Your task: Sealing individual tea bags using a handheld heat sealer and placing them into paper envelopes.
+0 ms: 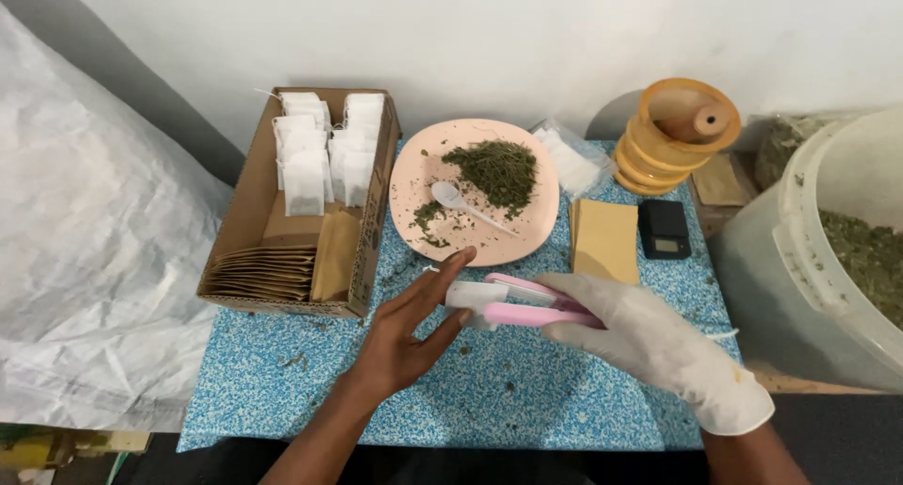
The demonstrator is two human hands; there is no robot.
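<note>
Gloved right hand (pixel 649 339) clenches a pink-and-white handheld sealer (pixel 513 304) over the blue speckled tabletop (pixel 527 400). Bare left hand (pixel 409 330), fingers spread flat, steadies what seems a small white paper sachet (pixel 467 295) in its tip, just below the peach round plate (pixel 527 236) of dried green herbs (pixel 499 170).

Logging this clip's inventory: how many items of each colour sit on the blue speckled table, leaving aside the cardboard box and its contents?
Pink: 2, the plate and the handheld sealer
White: 1, the spoon
Tan: 1, the envelope stack
Black: 1, the small scale
Total: 5
</note>
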